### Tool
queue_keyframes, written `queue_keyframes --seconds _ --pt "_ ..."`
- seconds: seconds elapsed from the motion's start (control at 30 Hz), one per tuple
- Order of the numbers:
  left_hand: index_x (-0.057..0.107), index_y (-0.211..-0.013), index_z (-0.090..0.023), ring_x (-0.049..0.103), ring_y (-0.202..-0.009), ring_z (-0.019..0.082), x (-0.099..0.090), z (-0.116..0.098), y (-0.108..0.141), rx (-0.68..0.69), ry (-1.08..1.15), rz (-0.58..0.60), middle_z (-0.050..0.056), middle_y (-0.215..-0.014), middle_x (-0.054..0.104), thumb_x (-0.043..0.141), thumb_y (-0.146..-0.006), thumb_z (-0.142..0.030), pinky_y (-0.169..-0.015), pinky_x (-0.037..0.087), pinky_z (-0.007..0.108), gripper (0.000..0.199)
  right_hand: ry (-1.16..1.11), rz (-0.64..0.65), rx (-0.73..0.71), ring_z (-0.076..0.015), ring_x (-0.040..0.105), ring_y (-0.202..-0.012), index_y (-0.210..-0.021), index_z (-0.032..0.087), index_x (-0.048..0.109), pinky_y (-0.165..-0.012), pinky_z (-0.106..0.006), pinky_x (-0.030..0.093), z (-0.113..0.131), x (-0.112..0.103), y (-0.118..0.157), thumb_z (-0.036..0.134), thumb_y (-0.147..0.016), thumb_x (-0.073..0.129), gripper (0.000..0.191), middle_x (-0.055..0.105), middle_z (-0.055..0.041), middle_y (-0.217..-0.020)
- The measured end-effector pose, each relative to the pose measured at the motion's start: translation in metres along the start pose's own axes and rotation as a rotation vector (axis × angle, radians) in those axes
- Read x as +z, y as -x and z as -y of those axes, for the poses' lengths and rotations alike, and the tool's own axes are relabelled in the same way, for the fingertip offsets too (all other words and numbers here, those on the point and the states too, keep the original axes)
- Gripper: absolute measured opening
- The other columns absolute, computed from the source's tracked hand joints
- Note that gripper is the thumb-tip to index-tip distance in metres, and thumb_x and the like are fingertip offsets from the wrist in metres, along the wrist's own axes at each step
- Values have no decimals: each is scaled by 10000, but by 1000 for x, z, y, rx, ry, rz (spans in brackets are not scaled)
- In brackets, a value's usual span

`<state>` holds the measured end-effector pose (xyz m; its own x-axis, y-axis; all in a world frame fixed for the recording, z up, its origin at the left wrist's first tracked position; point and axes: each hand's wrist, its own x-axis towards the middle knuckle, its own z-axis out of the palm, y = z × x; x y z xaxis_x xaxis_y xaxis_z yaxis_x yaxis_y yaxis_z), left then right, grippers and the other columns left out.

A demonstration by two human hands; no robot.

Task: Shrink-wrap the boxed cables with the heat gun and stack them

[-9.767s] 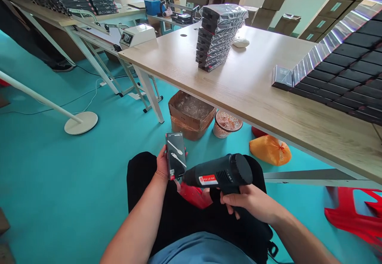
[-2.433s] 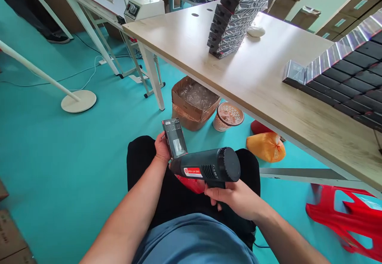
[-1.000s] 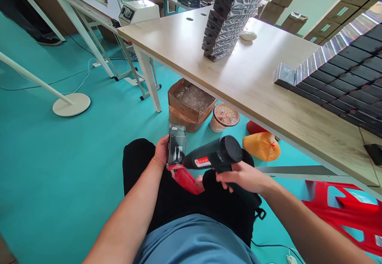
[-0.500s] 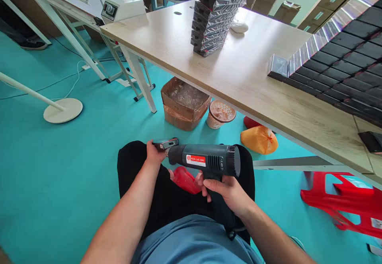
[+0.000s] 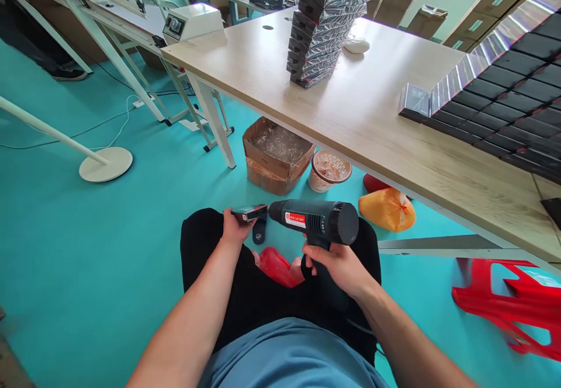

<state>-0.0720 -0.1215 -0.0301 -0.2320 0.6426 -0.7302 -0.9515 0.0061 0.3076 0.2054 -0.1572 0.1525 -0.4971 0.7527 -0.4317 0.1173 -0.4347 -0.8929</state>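
My right hand [image 5: 331, 259] is wrapped round the handle of a dark green heat gun [image 5: 315, 222] with a red and white label. The gun's nozzle points left, close to the end of a small dark box [image 5: 249, 212]. My left hand [image 5: 234, 228] grips that box over my left knee. Whether nozzle and box touch, I cannot tell. On the table stands a stack of black boxes in shiny clear film [image 5: 322, 31]. More wrapped black boxes [image 5: 504, 93] stand piled at the table's right.
Below the wooden table [image 5: 272, 66] are a carton of clear film [image 5: 276, 166], a waste basket [image 5: 322, 180] and an orange bag [image 5: 388, 210]. A red plastic stool [image 5: 495, 294] lies at right. A round stand base [image 5: 107, 165] and cables are on the left floor.
The heat gun has risen slightly, with its nozzle now level with the small box's end. The box has turned a little in my left hand. The whole view has shifted slightly.
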Motion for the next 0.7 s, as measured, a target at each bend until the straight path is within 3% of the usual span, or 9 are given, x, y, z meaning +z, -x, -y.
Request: queue_keyframes --seconds 0.1,0.27,0.4,0.57,0.7 --pt "637 -1021 -169 713 -768 256 4 2 3 66 -3 -38 78 -786 698 383 -1004 -413 -730 593 372 353 -18 115 26 -196 582 -660 -753 182 682 -601 -341 483 2 0 1 411 -842 744 254 641 -30 -692" --pt "606 -893 -196 692 -687 210 11 5 9 112 47 -2 37 -744 687 418 -1001 -348 -709 594 345 265 -75 -5 -12 -181 573 -633 -801 177 695 -593 -326 482 1 0 -2 401 -831 768 237 640 -12 -666" --pt "635 -902 -173 716 -740 229 13 4 14 68 48 15 76 -818 717 470 -960 -326 -715 600 348 233 -155 94 34 -200 603 -653 -872 155 729 -557 -316 501 0 -10 0 391 -798 800 257 679 -40 -688" --pt "648 -996 -156 735 -816 252 11 0 15 72 84 -52 89 -888 733 493 -900 -240 -746 611 372 201 -328 -155 85 -160 623 -648 -1008 148 760 -529 -256 510 -2 -34 9 362 -768 836 330 716 -53 -823" --pt "652 -1059 -145 744 -871 259 15 0 20 70 53 -16 113 -948 741 486 -878 -248 -764 616 365 265 -363 -119 106 -152 623 -638 -1024 140 770 -515 -243 508 -5 -41 16 357 -773 831 337 712 -64 -846"
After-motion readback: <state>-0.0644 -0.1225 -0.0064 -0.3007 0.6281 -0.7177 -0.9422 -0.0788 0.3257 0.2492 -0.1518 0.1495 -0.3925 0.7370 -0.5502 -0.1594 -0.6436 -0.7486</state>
